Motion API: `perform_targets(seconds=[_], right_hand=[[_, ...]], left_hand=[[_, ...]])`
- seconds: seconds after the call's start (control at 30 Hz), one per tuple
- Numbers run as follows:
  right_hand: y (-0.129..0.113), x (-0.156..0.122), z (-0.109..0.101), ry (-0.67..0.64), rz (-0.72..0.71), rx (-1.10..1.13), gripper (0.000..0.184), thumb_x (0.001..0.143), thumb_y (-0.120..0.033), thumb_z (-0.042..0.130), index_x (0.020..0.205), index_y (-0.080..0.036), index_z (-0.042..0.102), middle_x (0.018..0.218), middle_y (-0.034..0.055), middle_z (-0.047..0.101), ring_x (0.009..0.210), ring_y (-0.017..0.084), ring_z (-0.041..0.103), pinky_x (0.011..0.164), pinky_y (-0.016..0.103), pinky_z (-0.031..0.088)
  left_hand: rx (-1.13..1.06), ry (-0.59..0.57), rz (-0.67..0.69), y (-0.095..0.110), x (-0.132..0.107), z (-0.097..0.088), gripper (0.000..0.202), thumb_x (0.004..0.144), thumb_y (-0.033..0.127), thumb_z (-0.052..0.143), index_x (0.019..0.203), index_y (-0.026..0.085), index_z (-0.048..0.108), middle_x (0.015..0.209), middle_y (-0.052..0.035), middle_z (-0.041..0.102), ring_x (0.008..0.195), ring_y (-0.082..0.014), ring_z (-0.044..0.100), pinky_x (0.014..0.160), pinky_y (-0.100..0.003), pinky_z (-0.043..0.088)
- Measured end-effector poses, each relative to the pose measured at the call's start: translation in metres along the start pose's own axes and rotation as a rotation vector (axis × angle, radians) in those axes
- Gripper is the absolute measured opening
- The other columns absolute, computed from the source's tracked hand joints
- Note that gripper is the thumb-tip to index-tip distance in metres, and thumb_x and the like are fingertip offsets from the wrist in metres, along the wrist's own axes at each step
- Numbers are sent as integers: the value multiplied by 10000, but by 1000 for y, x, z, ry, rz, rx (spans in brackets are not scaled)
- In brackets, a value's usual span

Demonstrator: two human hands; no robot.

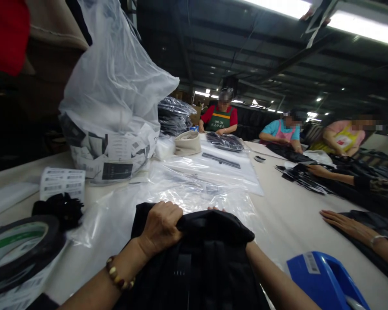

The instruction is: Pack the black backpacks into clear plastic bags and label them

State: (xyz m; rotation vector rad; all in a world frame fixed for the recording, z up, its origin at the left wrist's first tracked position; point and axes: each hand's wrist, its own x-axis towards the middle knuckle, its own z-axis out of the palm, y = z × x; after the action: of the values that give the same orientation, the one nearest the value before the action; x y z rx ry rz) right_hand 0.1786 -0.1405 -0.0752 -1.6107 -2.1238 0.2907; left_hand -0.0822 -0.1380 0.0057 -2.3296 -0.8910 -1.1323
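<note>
A black fabric bag [213, 267] with vertical strap-like bands and a small tag stands in front of me at the table's near side. My left hand [163, 226], a beaded bracelet on its wrist, is closed around the bag's upper edge. Most of my right hand [217, 209] is covered by the bag's folded top; only fingertips show above the far edge, and the wrist comes out at the right. It appears to hold the bag from within the fold. Just beyond the bag lie clear plastic bags [194, 189], spread flat.
At left are a tape roll [22, 254], black bundled straps [58, 211], a label roll [63, 183] and a large plastic bag of labels [116, 142]. A blue tape dispenser [323, 280] stands right. A co-worker's hands [349, 226] rest nearby; several people work beyond.
</note>
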Motion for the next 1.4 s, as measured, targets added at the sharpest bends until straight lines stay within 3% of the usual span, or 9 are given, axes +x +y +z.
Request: perform_targets(seconds=[0.13,0.37,0.63,0.8,0.9,1.03,1.13,1.3,1.4], right_hand=[[7,26,3,-162,-82,-68,439,852,-366,484,1284,-290,486,1410,16,378,1322,252,290,1111,451,149],[35,70,-8,-142,-64,-40,298,878,-390,446,1108,-310,618,1244,32,564,1225,251,433,1027,455,319],[29,59,-24,-8,40,106,342,716,-500,621,984,-294,673,1058,50,623,1026,235,547,893,364,421],[21,51,-4,-2,151,233,345,702,-506,588,565,-194,643,629,21,608,665,163,569,666,291,438],[20,65,-16,11,199,325,420,739,-543,544,555,-170,605,538,-14,561,539,121,526,580,271,418],[10,85,-47,87,191,415,426,732,-578,550,662,-165,628,642,4,620,650,135,569,685,304,431],[-3,91,-58,188,187,459,478,714,-635,490,633,-180,612,631,21,616,650,157,564,679,302,425],[-21,85,-55,322,189,463,483,724,-661,436,590,-207,532,539,-5,535,557,147,518,621,288,408],[-29,81,-56,369,186,437,485,740,-663,420,559,-220,495,504,-20,498,516,136,484,594,282,389]], left_hand=[[-28,-18,-2,2,-2,5,296,794,284,470,514,197,435,489,-3,481,491,-146,436,523,-295,274],[-41,-65,2,1,-11,24,275,762,297,523,520,199,435,496,4,505,493,-144,463,524,-291,279],[-43,-108,-3,2,-16,28,285,691,351,625,524,196,453,500,7,521,492,-151,474,514,-294,299],[-52,-132,-24,1,-18,32,293,726,377,600,534,196,472,510,1,533,503,-159,496,517,-297,316],[-91,-238,-62,1,-18,33,345,741,465,590,553,189,506,520,-9,555,521,-171,529,530,-295,343],[-159,-564,-156,-3,-2,29,513,693,679,533,630,173,584,646,-60,648,647,-230,608,612,-319,411],[-234,-796,-295,-13,19,30,504,864,578,306,741,213,631,778,-45,693,775,-219,641,676,-302,434],[-198,-861,-458,-30,48,49,293,858,327,414,1081,236,581,1018,-73,676,946,-226,624,767,-316,448],[-168,-860,-462,-26,58,57,450,740,345,602,1160,202,523,1056,-121,651,987,-274,607,781,-342,460]])
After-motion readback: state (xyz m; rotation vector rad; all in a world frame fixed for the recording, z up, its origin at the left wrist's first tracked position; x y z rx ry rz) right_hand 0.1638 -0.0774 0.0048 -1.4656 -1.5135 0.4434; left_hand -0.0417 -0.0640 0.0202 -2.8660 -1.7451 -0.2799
